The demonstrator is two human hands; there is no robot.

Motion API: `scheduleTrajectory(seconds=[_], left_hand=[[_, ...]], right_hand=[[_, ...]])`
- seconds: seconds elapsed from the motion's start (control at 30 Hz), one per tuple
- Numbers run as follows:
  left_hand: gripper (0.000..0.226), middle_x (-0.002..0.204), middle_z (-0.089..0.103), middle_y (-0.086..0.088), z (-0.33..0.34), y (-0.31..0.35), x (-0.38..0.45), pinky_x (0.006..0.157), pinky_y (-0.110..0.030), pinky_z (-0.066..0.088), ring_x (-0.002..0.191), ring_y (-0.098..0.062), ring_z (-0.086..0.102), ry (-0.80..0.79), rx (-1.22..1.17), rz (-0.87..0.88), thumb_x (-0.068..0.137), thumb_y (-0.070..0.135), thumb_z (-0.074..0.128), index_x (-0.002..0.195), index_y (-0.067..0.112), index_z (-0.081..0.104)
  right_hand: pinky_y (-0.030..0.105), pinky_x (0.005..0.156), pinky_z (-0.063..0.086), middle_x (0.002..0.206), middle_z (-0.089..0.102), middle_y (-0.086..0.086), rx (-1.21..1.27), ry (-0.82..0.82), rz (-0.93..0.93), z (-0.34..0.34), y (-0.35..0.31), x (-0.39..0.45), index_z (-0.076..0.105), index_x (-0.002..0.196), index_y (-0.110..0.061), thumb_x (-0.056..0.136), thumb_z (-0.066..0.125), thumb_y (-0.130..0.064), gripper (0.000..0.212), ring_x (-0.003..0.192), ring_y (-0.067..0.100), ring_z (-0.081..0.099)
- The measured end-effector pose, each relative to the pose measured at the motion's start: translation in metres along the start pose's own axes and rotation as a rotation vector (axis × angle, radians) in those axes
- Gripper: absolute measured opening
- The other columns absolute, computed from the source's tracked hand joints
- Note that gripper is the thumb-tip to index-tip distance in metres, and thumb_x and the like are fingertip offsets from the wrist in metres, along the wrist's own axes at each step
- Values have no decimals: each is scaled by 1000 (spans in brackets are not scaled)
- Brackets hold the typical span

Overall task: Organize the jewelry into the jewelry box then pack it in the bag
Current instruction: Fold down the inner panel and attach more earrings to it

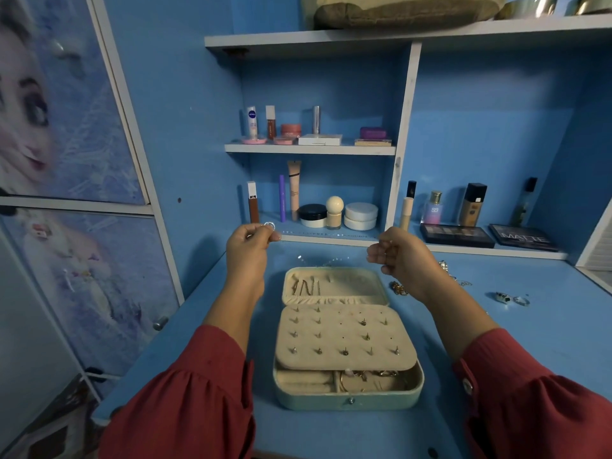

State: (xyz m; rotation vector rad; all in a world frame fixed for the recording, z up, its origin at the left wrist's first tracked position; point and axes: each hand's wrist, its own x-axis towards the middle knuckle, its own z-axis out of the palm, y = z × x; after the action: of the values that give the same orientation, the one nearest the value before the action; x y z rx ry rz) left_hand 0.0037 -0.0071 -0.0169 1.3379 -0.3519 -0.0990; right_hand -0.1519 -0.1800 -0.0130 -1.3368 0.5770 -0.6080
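While both hands hover above the open jewelry box (347,339), left grip (246,241) and right grip (392,251) pinching a thin chain (328,234).

The jewelry box (347,339) lies open in the middle of the desk (530,359). Both hands are up above its back part, the left hand (246,245) to the left, the right hand (402,256) to the right. Two rings (512,298) lie on the desk to the right of the box. Shelves (309,148) with makeup stand behind.

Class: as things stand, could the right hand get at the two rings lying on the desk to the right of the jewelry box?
Not right away: the path to the rings is clear, but the right hand seems to be pinching one end of a thin chain, which it would need to drop first.
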Motion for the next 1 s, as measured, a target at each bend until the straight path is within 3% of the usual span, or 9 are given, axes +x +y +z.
scheduleTrajectory(seconds=[0.13,0.37,0.47,0.57,0.67,0.87,1.0], left_hand=[[8,77,67,3,-2,-3,3,79,-23,42,72,-3,54,70,-15,-30,92,16,58,96,10,60],[7,74,65,3,0,-6,5,61,-9,39,71,-2,57,117,115,52,92,13,58,96,7,61],[8,72,67,2,1,-8,4,63,-15,43,68,-5,60,-6,261,83,90,12,61,93,7,65],[6,73,69,-4,5,-6,-5,67,-11,46,68,-5,64,-261,355,110,87,9,64,86,6,69],[7,80,71,3,10,-6,-13,75,-19,50,78,-7,65,-451,486,115,85,13,68,79,14,71],[11,83,71,-4,14,-13,-15,83,-37,56,84,-22,68,-582,636,135,79,13,75,81,22,69],[14,76,72,2,15,-18,-15,83,-40,56,78,-16,69,-639,719,169,74,14,79,77,25,70]], right_hand=[[31,67,44,66,67,4,110,-23,36,-3,-3,-3,52,75,-13,92,51,-19,17,72,21,67],[22,66,54,78,72,2,100,62,-156,-7,0,0,66,84,-11,89,64,-18,9,77,13,71],[20,67,57,78,72,3,140,113,-247,-7,-1,0,67,91,-8,90,62,-16,10,78,12,71],[21,70,57,78,72,4,183,116,-297,-6,-3,-3,66,91,-6,90,61,-14,9,80,14,71],[23,72,57,78,72,2,255,66,-330,-4,-6,-6,66,88,-9,91,60,-12,7,81,17,71],[24,72,56,79,72,4,286,-36,-356,-1,-10,-10,65,86,-10,88,62,-14,6,80,18,71],[25,69,57,77,72,5,221,-175,-347,5,-11,-14,71,75,-15,61,73,-32,22,77,18,71]])
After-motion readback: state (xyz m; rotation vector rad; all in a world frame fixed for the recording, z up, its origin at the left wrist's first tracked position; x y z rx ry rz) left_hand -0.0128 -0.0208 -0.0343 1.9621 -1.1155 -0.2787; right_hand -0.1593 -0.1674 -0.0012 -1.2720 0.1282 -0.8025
